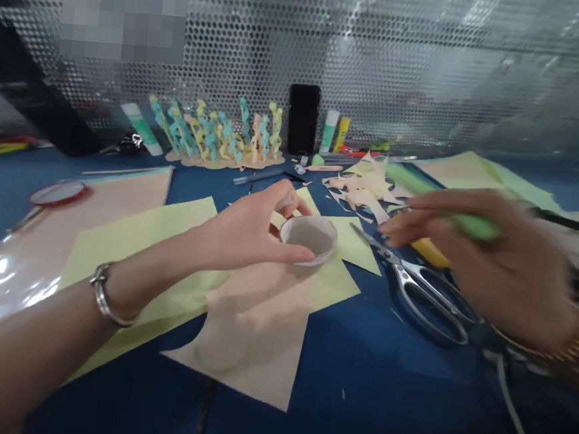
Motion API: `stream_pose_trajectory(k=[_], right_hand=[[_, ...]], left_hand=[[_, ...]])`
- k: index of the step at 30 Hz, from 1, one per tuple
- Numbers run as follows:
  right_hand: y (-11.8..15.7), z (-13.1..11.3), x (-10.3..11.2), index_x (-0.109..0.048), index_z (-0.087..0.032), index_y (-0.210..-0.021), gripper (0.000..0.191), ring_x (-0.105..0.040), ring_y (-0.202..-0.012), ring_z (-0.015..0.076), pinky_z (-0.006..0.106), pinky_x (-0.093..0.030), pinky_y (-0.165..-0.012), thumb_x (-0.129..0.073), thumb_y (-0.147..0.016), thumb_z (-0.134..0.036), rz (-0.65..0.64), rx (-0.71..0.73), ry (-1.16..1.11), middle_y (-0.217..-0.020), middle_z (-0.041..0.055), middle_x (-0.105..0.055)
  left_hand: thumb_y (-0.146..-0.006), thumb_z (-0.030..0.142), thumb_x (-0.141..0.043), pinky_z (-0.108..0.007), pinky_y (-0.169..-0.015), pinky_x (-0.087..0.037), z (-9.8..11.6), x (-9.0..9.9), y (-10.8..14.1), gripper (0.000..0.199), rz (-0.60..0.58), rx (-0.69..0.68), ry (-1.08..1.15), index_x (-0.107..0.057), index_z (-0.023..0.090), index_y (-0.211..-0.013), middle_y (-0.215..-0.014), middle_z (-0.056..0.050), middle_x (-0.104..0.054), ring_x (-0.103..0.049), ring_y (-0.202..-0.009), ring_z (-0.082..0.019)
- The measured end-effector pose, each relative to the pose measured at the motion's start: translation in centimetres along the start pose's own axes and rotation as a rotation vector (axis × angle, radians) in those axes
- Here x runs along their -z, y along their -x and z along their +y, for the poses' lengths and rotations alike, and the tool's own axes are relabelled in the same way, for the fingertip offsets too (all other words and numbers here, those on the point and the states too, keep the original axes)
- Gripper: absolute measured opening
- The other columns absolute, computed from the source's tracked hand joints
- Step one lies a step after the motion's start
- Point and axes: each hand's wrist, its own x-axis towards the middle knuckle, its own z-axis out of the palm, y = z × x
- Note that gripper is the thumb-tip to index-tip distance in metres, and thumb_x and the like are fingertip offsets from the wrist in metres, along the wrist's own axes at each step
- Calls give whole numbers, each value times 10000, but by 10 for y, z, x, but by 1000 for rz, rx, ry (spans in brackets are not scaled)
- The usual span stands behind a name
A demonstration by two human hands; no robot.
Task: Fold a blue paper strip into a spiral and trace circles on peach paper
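Note:
My left hand [253,227] is closed around a white cup [312,239], thumb in front and fingers behind. The cup's round mouth faces up, and it stands at the far end of a pale pink sheet of paper [260,335] whose left side has a curved cut. Yellow sheets [337,284] lie under and beside the pink one. My right hand [496,260], blurred by motion, is pinched around a green pen-like thing [474,226]. Below its fingertips lie metal scissors [414,287], their blades pointing toward the cup.
Cut paper scraps [365,183] lie beyond the scissors. At the back stand twisted paper shapes [220,135] on a base, a black phone [303,119] and glue sticks [329,130]. A red-rimmed round lid [59,193] sits at left, and a white cable [515,408] runs at right.

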Motion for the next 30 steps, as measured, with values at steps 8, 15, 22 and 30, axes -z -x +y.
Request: stream_pose_trajectory(k=[8,15,22,30], right_hand=[[-63,59,-64,-557,-182,-1078,300,-604,-907,190,294,-459,-754,-555,-780,-155,-506,-72,25,-1049,62,-647],[-95,79,-93,-581,-160,-983,342,-582,-636,123,206,-427,-518,-644,-648,-130,-547,-142,-139,-842,42,-670],[-101,80,-103,-611,-153,-921,301,-554,-630,123,206,-394,-511,-647,-623,-129,-550,-50,-208,-761,24,-653],[-107,76,-109,-552,-194,-1017,321,-586,-769,170,253,-396,-636,-616,-727,-316,-510,58,-50,-924,47,-655]], left_hand=[[-710,373,-688,-382,-783,-549,8,0,-1,414,-32,17,6,-306,229,-777,-1212,-63,-553,-603,-976,-218],[-702,327,-700,-412,-791,-547,0,-3,-1,404,20,-18,-20,-318,224,-782,-1190,-89,-565,-595,-999,-238],[-702,313,-710,-381,-785,-551,0,-1,-2,420,-1,-18,-24,-307,228,-784,-1205,-75,-555,-590,-1014,-227],[-701,347,-710,-355,-732,-552,1,0,-2,422,-16,-17,-18,-314,227,-781,-1210,-70,-556,-595,-1008,-233]])
